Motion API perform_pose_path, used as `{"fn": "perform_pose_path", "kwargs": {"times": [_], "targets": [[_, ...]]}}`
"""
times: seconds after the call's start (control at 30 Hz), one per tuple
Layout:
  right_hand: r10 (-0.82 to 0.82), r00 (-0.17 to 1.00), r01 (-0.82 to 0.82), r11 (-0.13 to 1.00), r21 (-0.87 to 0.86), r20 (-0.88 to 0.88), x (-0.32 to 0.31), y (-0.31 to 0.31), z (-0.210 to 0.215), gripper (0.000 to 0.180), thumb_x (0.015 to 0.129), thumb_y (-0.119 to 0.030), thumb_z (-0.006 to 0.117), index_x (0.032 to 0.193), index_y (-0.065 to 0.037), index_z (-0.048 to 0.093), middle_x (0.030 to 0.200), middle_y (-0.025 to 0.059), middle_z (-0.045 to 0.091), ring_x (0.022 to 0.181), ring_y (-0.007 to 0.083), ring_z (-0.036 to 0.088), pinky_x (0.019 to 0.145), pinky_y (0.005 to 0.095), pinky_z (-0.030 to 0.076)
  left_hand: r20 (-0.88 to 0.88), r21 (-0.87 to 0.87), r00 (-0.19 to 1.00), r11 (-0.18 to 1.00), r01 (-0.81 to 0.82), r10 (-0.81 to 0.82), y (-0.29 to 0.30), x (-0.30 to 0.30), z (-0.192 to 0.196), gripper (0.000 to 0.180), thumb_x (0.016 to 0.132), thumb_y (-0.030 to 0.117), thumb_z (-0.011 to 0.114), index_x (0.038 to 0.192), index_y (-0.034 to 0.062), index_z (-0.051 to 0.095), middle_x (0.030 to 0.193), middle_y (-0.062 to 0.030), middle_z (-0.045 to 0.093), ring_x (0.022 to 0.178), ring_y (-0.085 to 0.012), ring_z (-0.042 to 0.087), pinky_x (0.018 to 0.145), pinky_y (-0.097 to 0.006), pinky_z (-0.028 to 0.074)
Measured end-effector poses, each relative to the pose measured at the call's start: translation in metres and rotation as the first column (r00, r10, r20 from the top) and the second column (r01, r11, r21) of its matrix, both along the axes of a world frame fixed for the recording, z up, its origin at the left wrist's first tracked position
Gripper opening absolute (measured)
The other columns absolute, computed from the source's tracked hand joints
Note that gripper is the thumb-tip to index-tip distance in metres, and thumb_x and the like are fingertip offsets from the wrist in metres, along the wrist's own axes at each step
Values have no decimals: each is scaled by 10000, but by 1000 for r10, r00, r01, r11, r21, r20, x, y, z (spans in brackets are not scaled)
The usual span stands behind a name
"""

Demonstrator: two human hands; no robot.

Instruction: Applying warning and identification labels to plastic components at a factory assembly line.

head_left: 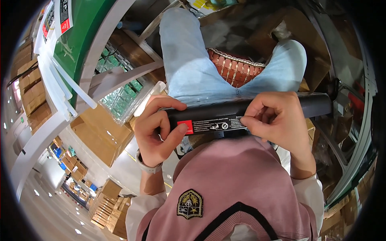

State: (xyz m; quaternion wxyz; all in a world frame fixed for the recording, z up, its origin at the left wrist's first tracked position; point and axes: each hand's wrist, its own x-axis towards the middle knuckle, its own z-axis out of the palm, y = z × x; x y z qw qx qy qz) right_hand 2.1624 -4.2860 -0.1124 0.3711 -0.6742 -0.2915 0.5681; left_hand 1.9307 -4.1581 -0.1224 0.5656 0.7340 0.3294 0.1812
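Note:
A long black bar-shaped casing (pixel 225 108) lies across my lap, wrapped in part by shiny film. On its near side sits a black warning label (pixel 209 126) with a red left end, white print and small pictograms. My left hand (pixel 157 130) curls round the casing's left end, its thumb on the label's red part. My right hand (pixel 277 120) is closed at the label's right end, thumb and forefinger pinched together there. Whether the label's right edge is lifted off the casing is hard to see.
A green-topped table (pixel 86 36) stands at the left, with white label strips (pixel 66 80) hanging over its edge. Below it are a cardboard box (pixel 100 132) and clear plastic packs (pixel 124 102). Another open carton (pixel 297 36) stands beyond my knees. A metal frame (pixel 358 132) rises at the right.

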Motion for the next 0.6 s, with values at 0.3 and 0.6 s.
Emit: {"fn": "perform_pose_path", "kwargs": {"times": [0.3,0.6], "targets": [[4,999,-5,1000,23,32,-2,3,0,106,699,6,703,675,38,605,581,62,596,499,86,573,486,225,459,23,-16,999,999,-36,36,-3,0,-3,390,644,-13,690,579,77,317,964,-179,638,857,-227,508,781,-320,401],[79,511,-204,978,31,856,16,-9,6,312,708,-342,769,762,-51,670,650,118,592,520,269,564,491,358,454,32,17,998,998,-60,59,-6,-9,-4,389,645,-8,676,557,66,304,943,-168,637,820,-217,484,736,-304,389]]}}
